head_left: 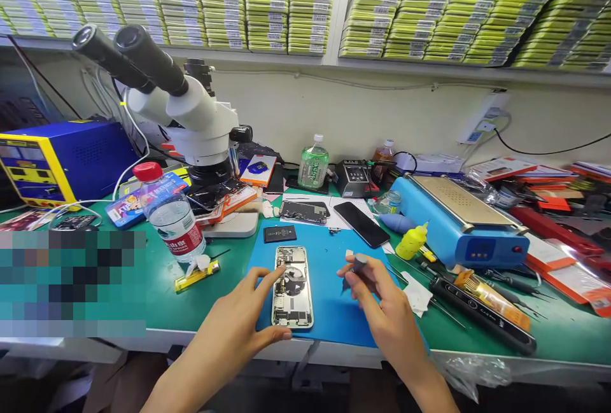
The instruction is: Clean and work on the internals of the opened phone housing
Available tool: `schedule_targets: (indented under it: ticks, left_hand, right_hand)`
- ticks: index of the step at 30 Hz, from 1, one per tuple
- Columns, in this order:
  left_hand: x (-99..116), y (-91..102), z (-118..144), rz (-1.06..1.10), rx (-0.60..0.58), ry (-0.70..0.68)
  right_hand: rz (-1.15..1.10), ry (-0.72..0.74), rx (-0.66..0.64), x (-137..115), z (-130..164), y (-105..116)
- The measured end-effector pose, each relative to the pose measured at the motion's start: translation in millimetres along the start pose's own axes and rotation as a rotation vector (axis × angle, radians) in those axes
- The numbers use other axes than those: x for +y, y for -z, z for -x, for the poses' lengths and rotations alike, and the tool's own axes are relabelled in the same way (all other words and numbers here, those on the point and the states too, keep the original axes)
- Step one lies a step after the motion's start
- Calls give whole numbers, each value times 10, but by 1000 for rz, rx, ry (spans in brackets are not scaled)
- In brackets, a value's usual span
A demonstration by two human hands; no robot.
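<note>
An opened phone (292, 286) with its insides exposed lies lengthwise on a blue work mat (329, 311). My left hand (243, 314) rests against the phone's left edge, thumb by its lower corner and a finger touching its upper side. My right hand (377, 298) hovers just right of the phone and pinches a small dark tool (356, 268), tip pointing down-left. A black battery (279, 233) lies at the mat's far edge. A dark phone screen (361, 223) lies beyond the mat.
A white microscope (186, 107) stands at the back left beside a water bottle (170, 216). A blue heating plate (458, 222) sits to the right, with a yellow dropper bottle (412, 241) and a black electric screwdriver (482, 314) near it. Shelves above hold stacked yellow-green boxes.
</note>
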State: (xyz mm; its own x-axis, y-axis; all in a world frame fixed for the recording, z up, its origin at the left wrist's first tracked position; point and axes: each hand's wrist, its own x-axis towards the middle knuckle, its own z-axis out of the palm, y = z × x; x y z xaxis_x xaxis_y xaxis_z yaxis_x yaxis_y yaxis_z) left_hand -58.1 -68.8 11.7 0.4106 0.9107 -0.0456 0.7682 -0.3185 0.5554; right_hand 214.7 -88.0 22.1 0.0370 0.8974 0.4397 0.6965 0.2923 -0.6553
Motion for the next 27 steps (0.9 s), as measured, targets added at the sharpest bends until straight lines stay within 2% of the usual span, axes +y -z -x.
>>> schedule_targets:
  ticks: [5, 9, 14, 17, 20, 23, 25, 27]
  left_hand:
    - [-25, -35, -23, -54, 9, 41]
    - [-112, -159, 13, -22, 145, -29]
    - [-181, -290, 49, 2, 280, -92]
    - [-191, -331, 48, -22, 325, -107]
    - [-213, -366, 45, -50, 373, -135]
    - [-242, -399, 49, -87, 429, -193]
    - [-254, -414, 56, -103, 452, -220]
    - [-257, -425, 65, -107, 456, -228]
  right_hand:
    - [253, -13, 77, 115, -20, -42]
    - [502, -32, 156, 282, -50, 20]
    - [684, -24, 139, 420, -19, 190]
    - [749, -45, 167, 523, -31, 496]
    - [829, -156, 199, 761, -139, 968]
    - [847, -273, 38, 1096, -324, 1361]
    - [830, -307, -81, 1288, -448, 1488]
    - [801, -310, -162, 1404, -550, 1519]
